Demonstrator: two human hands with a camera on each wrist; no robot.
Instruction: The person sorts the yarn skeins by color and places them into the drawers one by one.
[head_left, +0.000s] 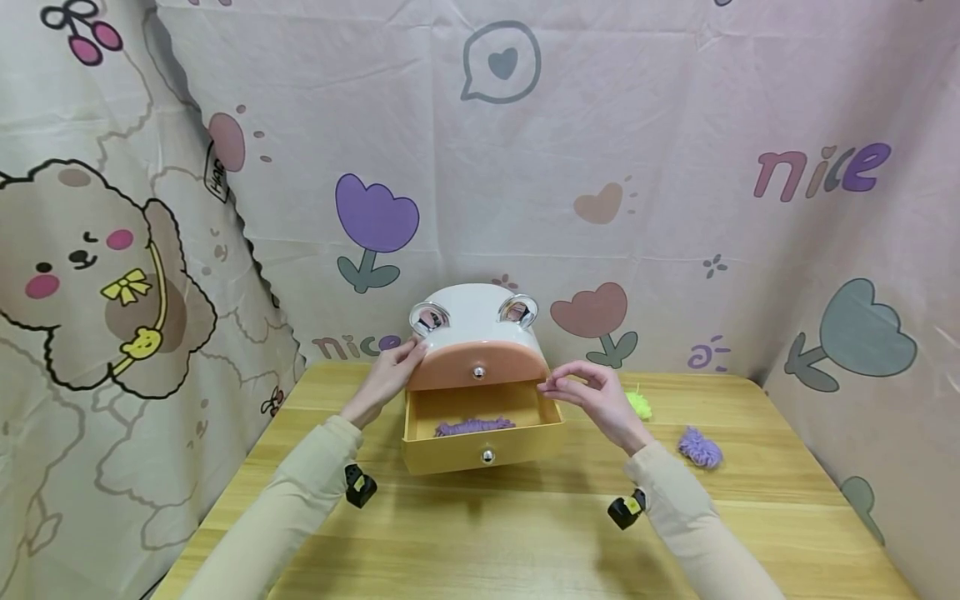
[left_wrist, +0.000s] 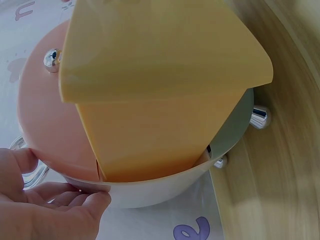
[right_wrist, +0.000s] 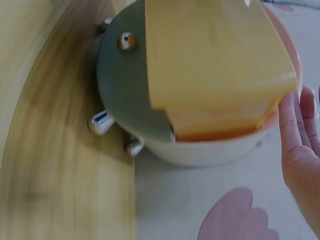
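A small drawer box (head_left: 480, 317) with a white rounded shell and two silvery round ears stands at the back of the table. Its yellow drawer (head_left: 450, 454) is pulled out and holds a purple yarn bundle (head_left: 474, 427). The pink drawer (head_left: 450, 367) above is closed. My left hand (head_left: 386, 379) grips the box's left edge, thumb at the pink front and fingers curled against the white side. My right hand (head_left: 596, 400) is raised by the drawer's right side, fingers mostly straight with nothing in them. Below, a grey-green drawer front (right_wrist: 127, 90) shows in the right wrist view.
Right of the box, a neon-yellow yarn bundle (head_left: 639, 404) lies partly behind my right hand. Another purple yarn bundle (head_left: 700, 447) rests farther right on the wooden table (head_left: 480, 542). A patterned curtain (head_left: 660, 108) hangs behind and at both sides.
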